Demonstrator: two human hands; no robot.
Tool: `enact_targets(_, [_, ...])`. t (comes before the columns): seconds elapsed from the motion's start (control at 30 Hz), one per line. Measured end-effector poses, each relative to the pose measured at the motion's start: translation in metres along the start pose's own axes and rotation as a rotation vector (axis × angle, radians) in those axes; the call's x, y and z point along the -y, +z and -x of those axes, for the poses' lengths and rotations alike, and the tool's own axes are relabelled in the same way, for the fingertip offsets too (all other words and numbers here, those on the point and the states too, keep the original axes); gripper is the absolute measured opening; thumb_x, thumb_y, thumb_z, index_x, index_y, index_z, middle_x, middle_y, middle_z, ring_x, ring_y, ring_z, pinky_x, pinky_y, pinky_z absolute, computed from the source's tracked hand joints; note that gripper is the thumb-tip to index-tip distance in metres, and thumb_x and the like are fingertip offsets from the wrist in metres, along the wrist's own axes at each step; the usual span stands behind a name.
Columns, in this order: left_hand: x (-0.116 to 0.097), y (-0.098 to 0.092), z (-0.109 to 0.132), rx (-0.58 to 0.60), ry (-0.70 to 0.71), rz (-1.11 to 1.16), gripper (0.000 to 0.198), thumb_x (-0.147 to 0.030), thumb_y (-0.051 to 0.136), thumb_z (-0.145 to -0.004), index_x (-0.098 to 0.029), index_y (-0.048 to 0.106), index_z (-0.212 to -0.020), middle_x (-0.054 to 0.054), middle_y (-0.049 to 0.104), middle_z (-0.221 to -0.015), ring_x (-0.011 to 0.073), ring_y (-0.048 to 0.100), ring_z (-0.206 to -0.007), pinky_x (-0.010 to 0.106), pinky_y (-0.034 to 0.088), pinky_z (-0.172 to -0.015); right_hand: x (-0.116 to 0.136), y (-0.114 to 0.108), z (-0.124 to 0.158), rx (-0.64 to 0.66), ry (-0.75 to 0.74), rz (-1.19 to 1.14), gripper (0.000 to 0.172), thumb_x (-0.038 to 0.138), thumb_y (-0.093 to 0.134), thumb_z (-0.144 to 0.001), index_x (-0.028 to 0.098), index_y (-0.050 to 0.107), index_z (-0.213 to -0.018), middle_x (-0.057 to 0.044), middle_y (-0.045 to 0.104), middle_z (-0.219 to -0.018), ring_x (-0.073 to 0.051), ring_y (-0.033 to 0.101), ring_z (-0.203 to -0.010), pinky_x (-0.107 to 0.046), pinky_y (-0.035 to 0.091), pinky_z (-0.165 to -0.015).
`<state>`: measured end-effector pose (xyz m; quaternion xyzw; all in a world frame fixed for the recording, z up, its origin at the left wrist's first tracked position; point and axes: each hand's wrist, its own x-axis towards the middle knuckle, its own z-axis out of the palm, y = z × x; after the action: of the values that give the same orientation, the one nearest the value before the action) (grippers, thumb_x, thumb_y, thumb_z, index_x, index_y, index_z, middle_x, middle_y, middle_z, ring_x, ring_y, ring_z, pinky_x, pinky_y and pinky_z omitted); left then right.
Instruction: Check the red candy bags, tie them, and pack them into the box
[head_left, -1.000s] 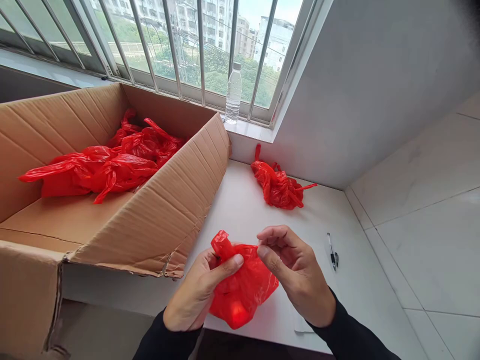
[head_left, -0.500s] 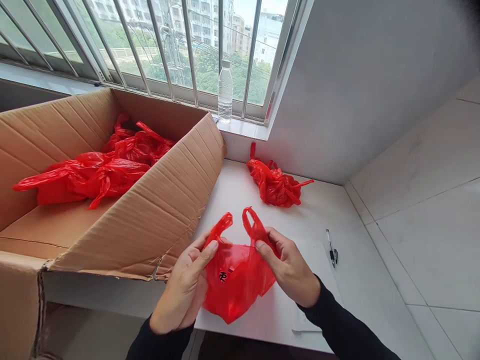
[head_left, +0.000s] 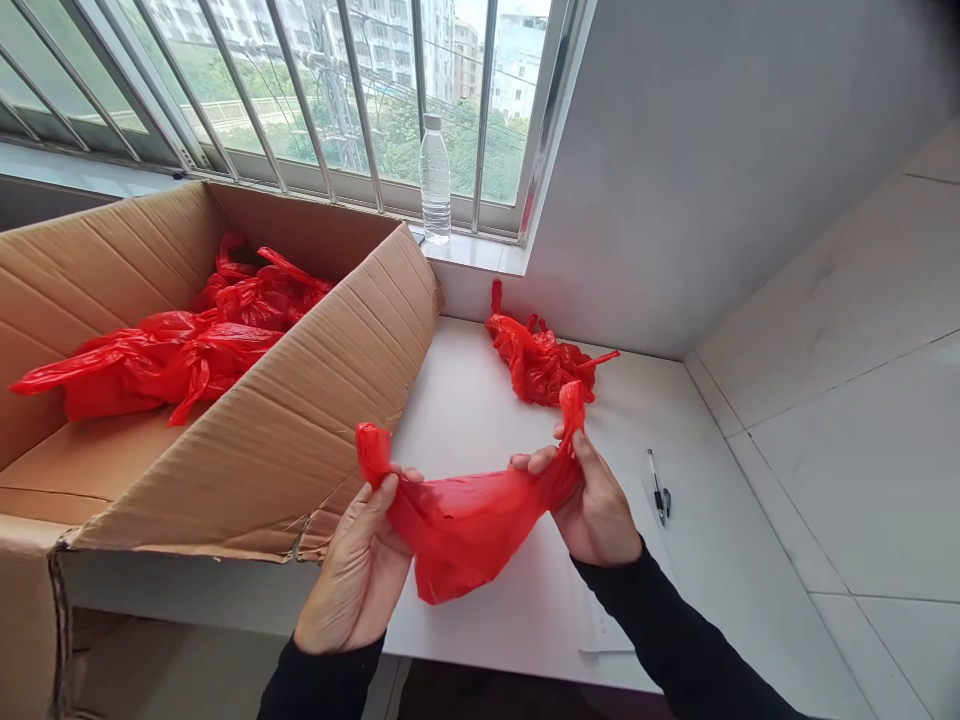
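Between my two hands stretches a red plastic bag (head_left: 465, 525), held above the near edge of the white table (head_left: 480, 410). My left hand (head_left: 352, 575) pinches its left handle, which sticks up above my fingers. My right hand (head_left: 592, 500) grips the right handle, also pointing upward. The bag's body sags between the hands.
A large open cardboard box (head_left: 300, 420) with several red bags (head_left: 172, 340) inside stands at the left. A crumpled pile of red bags (head_left: 536, 355) lies at the table's back. A pen (head_left: 655, 482) lies at the right. A water bottle (head_left: 434, 180) stands on the windowsill.
My hands have moved apart, pulling the bag's two handles outward and stretching the bag wide. Earlier the bag was bunched between my hands. The view shifted slightly right.
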<state>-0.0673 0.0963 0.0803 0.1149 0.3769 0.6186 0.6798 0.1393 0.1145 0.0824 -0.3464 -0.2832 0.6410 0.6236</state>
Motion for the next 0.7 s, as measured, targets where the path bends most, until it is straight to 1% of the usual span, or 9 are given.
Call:
enact_targets(0.07, [0.001,0.002,0.005,0.012,0.012,-0.026,0.021,-0.038,0.082,-0.077,-0.022,0.074,-0.089,0.000,0.076,-0.099,0.0180,0.071,-0.094,0.027,0.058,-0.081,0.001,-0.002,-0.001,-0.003,-0.028,-0.027,0.022,0.051,0.053,-0.096,0.030,0.056,-0.098,0.007,0.057,-0.052,-0.020,0.070,-0.074,-0.045,0.053,-0.091])
enact_targets(0.13, [0.003,0.006,0.011,0.074,0.033,-0.059,0.024,-0.047,0.073,-0.084,-0.023,0.072,-0.085,-0.001,0.076,-0.091,0.0195,0.071,-0.098,0.032,0.056,-0.091,0.003,-0.002,0.000,0.015,-0.022,-0.064,0.019,0.047,0.050,-0.098,0.030,0.056,-0.094,0.011,0.037,-0.042,-0.015,0.057,-0.053,-0.044,0.055,-0.087])
enact_targets(0.23, [0.007,0.013,0.012,0.251,0.052,-0.069,0.040,-0.052,0.062,-0.091,-0.022,0.057,-0.065,-0.007,0.052,-0.046,0.0123,0.062,-0.056,0.032,0.056,-0.083,0.004,0.002,0.004,0.050,0.015,-0.123,0.026,0.047,0.043,-0.098,0.028,0.055,-0.086,0.010,0.025,-0.048,-0.012,0.036,-0.045,-0.041,0.056,-0.074])
enact_targets(0.3, [0.011,0.017,0.007,0.314,0.055,-0.089,0.041,-0.051,0.060,-0.093,-0.022,0.051,-0.065,-0.010,0.032,-0.038,0.0077,0.037,-0.037,0.026,0.052,-0.063,0.002,0.004,0.007,0.079,0.001,-0.079,0.030,0.049,0.043,-0.097,0.026,0.051,-0.079,0.008,0.029,-0.056,-0.014,0.042,-0.051,-0.039,0.055,-0.070])
enact_targets(0.37, [0.016,0.022,0.003,0.302,0.041,-0.180,0.037,-0.048,0.061,-0.092,-0.022,0.050,-0.068,-0.010,0.031,-0.044,0.0068,0.026,-0.038,0.023,0.041,-0.050,-0.001,0.005,0.009,0.083,-0.054,0.056,0.028,0.047,0.048,-0.096,0.026,0.048,-0.078,0.006,0.034,-0.062,-0.015,0.049,-0.058,-0.036,0.052,-0.068])
enact_targets(0.47, [0.025,0.028,0.005,0.286,0.014,-0.389,0.027,-0.046,0.068,-0.087,-0.023,0.055,-0.080,-0.007,0.041,-0.059,0.0087,0.035,-0.050,0.024,0.039,-0.053,-0.006,0.008,0.014,0.096,-0.136,0.387,0.019,0.042,0.049,-0.099,0.026,0.051,-0.090,0.005,0.043,-0.068,-0.014,0.050,-0.062,-0.031,0.048,-0.067])
enact_targets(0.57, [0.031,0.029,0.012,0.257,0.063,-0.544,0.031,-0.044,0.076,-0.081,-0.024,0.063,-0.100,-0.004,0.052,-0.070,0.0127,0.048,-0.064,0.025,0.043,-0.064,-0.006,0.014,0.021,0.236,-0.162,0.774,0.013,0.033,0.050,-0.099,0.024,0.055,-0.091,0.003,0.056,-0.073,-0.014,0.052,-0.064,-0.030,0.045,-0.065])
enact_targets(0.67, [0.033,0.027,0.012,0.171,0.043,-0.572,0.030,-0.051,0.072,-0.082,-0.021,0.065,-0.084,-0.005,0.046,-0.059,0.0119,0.043,-0.056,0.025,0.040,-0.057,-0.004,0.018,0.026,0.299,-0.184,0.970,0.002,0.025,0.059,-0.090,0.022,0.059,-0.090,-0.001,0.066,-0.084,-0.017,0.060,-0.074,-0.032,0.049,-0.071])
enact_targets(0.7, [0.032,0.025,0.010,0.154,0.021,-0.567,0.034,-0.053,0.069,-0.084,-0.020,0.063,-0.076,-0.006,0.041,-0.053,0.0108,0.038,-0.051,0.025,0.038,-0.053,-0.004,0.018,0.026,0.267,-0.193,0.977,0.009,0.024,0.062,-0.087,0.023,0.061,-0.096,-0.002,0.067,-0.090,-0.018,0.063,-0.080,-0.033,0.051,-0.076])
